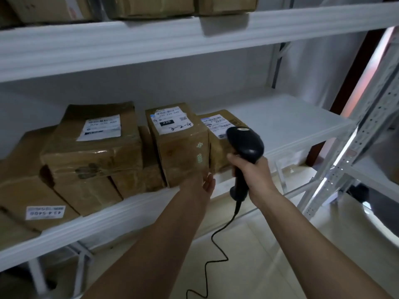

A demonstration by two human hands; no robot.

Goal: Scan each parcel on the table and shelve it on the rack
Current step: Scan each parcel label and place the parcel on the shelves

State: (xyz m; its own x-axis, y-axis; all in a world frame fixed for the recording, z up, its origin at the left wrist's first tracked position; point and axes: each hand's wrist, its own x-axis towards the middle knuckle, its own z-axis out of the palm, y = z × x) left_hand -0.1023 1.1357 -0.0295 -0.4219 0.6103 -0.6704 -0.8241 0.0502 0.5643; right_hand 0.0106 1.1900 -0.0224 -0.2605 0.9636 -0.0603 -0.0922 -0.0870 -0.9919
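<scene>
Several taped cardboard parcels stand on the white rack's middle shelf (pixel 280 126). A tall parcel (pixel 179 145) with a white label marked 220 stands near the shelf's front edge. My left hand (pixel 203 182) reaches to its lower front corner, fingers straight, touching the box. A lower parcel (pixel 218 130) sits just right of it, partly hidden by the black corded barcode scanner (pixel 245 145). My right hand (pixel 252 175) grips the scanner's handle, with the scanner head in front of that parcel's label.
More parcels fill the shelf's left side, one large labelled box (pixel 92 143) stacked on others. Boxes sit on the upper shelf (pixel 151 7). A perforated metal upright (pixel 354 143) stands at right. The scanner's coiled cable (pixel 216 255) hangs toward the tiled floor.
</scene>
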